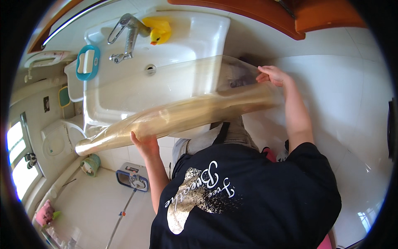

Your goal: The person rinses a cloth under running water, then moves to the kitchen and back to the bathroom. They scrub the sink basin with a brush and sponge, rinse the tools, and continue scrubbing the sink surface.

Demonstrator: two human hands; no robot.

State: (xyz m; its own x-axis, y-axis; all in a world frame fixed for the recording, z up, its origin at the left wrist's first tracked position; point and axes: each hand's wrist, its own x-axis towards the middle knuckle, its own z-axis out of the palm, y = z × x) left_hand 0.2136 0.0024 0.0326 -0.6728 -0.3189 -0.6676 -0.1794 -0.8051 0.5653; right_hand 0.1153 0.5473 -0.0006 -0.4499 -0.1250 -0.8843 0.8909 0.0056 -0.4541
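A sheet of clear, yellowish plastic (186,113), partly rolled into a long tube, stretches across the front of a white ceramic washbasin (199,34). My left hand (146,145) supports the roll from below near its left end, thumb up against its side. At the far right, my right hand (271,76) pinches the loose upper edge of the sheet between thumb and fingers. The unrolled part is see-through and hangs over the basin, whose drain (150,69) shows at its upper edge. The right end of the roll is blurred.
A chrome tap (129,37), a yellow rubber duck (161,32) and a blue soap dish (97,59) stand along the basin's rim. Wooden cabinetry (248,12) overhangs the back. Lower left are a toilet (56,144), a mop bucket (124,176) and a mop handle (119,218).
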